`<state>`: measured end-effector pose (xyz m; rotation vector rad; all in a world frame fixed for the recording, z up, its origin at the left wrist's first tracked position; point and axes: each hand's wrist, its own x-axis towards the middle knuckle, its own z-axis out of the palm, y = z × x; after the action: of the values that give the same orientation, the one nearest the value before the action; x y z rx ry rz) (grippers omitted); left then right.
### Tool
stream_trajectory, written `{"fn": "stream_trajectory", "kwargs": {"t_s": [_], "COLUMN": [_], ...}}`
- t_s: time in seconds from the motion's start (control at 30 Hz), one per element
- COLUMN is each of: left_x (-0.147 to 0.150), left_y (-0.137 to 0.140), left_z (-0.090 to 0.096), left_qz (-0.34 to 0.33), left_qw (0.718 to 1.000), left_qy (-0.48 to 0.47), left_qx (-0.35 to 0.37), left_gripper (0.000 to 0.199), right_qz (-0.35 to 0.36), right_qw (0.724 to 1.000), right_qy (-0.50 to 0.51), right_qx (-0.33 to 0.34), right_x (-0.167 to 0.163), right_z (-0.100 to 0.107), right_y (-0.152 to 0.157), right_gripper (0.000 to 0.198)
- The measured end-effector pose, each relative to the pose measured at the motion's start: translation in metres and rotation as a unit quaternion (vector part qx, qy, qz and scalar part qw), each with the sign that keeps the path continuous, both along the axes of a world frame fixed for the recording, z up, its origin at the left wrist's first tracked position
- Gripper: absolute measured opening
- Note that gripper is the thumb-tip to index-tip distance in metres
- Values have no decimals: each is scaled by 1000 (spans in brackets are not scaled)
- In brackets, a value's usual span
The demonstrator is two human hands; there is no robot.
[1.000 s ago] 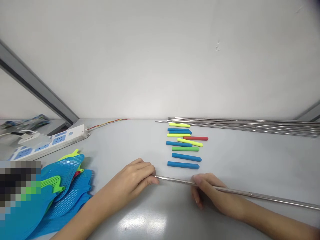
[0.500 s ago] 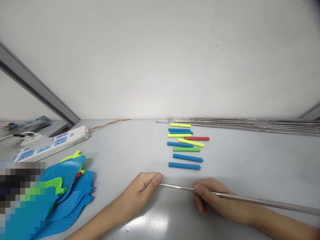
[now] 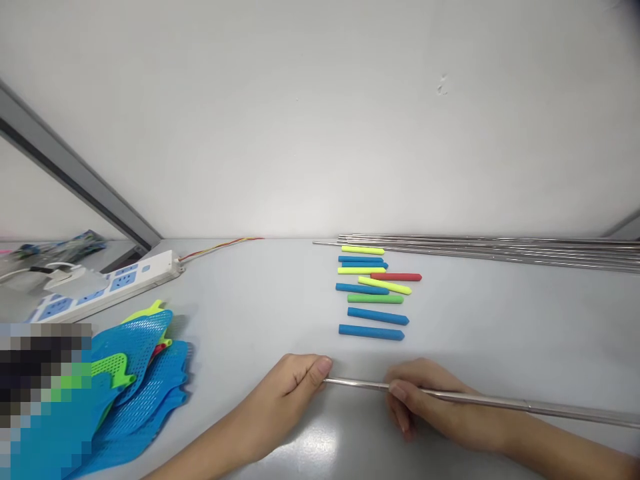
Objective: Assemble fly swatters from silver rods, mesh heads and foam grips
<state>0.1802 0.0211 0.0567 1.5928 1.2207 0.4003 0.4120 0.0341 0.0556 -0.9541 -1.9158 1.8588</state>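
A thin silver telescopic metal rod (image 3: pixel 360 384) stretches between my hands and runs off past the right edge. My left hand (image 3: pixel 303 387) pinches its narrow left end, thumb on top. Further along, my right hand (image 3: pixel 417 393) grips the rod between thumb and fingers, and the thicker sections lie over the right forearm. Just beyond my hands lie several pointed plastic handle sleeves: a blue sleeve (image 3: pixel 371 332) nearest, then a green sleeve (image 3: pixel 375 299), a yellow sleeve (image 3: pixel 385 285) and a red sleeve (image 3: pixel 397 277) among others.
Perforated blue fly swatter heads (image 3: pixel 160 393), with green and yellow ones among them, are piled at the left. Behind them a white power strip (image 3: pixel 150 270) holds a plug. A bundle of metal rods (image 3: pixel 500 249) lies along the wall at the back right.
My left hand, with the rod's thin end in it, has moved slightly down and right. The right hand has shifted down a little and still holds the rod.
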Motion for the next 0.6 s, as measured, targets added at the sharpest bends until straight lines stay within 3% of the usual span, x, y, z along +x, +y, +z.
{"fn": "stream_trajectory", "kwargs": {"t_s": [0.33, 0.6], "left_x": [4, 2], "left_y": [-3, -2], "left_z": [3, 0], "left_qz": [-18, 19], "left_qw": [1000, 999], "left_qy": [-9, -45], "left_qx": [-7, -14], "left_gripper": [41, 43], "right_qz": [15, 2], "right_qw": [999, 1000], "right_qy": [-24, -14], "right_qx": [18, 26], "right_x": [1, 1], "right_z": [1, -1], "right_y": [1, -1], "right_gripper": [36, 42]}}
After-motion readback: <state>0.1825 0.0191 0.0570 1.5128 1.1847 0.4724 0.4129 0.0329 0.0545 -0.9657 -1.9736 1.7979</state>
